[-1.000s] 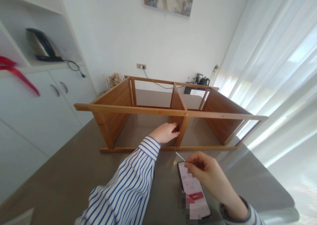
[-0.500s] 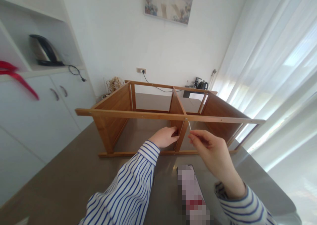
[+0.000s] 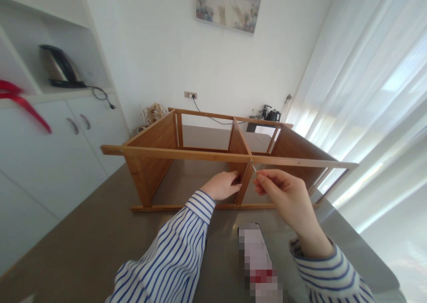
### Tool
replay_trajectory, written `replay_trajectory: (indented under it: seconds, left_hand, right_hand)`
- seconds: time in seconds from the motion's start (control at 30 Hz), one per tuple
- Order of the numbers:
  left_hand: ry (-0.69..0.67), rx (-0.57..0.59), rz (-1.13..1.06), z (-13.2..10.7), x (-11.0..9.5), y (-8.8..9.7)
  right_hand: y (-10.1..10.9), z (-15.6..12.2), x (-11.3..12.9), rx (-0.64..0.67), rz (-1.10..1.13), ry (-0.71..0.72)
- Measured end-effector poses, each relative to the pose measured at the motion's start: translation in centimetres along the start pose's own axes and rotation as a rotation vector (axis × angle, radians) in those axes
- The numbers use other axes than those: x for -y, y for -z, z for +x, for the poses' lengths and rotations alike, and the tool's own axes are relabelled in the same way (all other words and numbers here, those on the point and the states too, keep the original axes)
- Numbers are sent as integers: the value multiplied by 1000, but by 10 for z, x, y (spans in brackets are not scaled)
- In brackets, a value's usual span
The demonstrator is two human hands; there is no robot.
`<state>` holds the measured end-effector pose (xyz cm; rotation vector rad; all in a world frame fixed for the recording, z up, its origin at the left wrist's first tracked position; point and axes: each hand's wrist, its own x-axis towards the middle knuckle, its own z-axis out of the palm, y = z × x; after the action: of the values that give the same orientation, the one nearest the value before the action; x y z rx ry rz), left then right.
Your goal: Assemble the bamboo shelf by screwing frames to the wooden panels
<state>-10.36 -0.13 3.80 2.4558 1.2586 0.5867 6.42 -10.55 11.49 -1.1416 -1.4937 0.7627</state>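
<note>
A brown wooden shelf unit [image 3: 200, 155] lies on its side across the grey table. Its middle shelf board [image 3: 237, 154] is gripped at the edge by my left hand [image 3: 223, 185], whose fingertips are partly hidden behind the board. My right hand [image 3: 283, 189] pinches a thin metal hex key [image 3: 254, 167] between thumb and fingers. The key's far end meets a bolt [image 3: 251, 160] in the front rail, where the middle board joins it.
A phone [image 3: 255, 245], its screen blurred out, lies on the table [image 3: 93, 249] in front of the unit. White cabinets [image 3: 50, 143] with a kettle [image 3: 60, 65] stand on the left. Sheer curtains [image 3: 360, 94] hang on the right.
My right hand has shifted slightly and the hex key has swung to a different angle at the bolt. My left hand stays at the board.
</note>
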Motion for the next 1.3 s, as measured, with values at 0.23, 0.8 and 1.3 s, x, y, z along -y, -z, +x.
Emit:
replay_trajectory:
  seconds: [0.23,0.8,1.3]
  left_hand:
    - [-11,-4,1,0,1,0]
    - [-17,-4,23,1,2,-3]
    - [-11,5,46,1,1,-1]
  right_hand:
    - [0,0,2,-40,87,-22]
    - [1,0,-2,-16,10,21]
    - [8,-4,15,27,-1447,892]
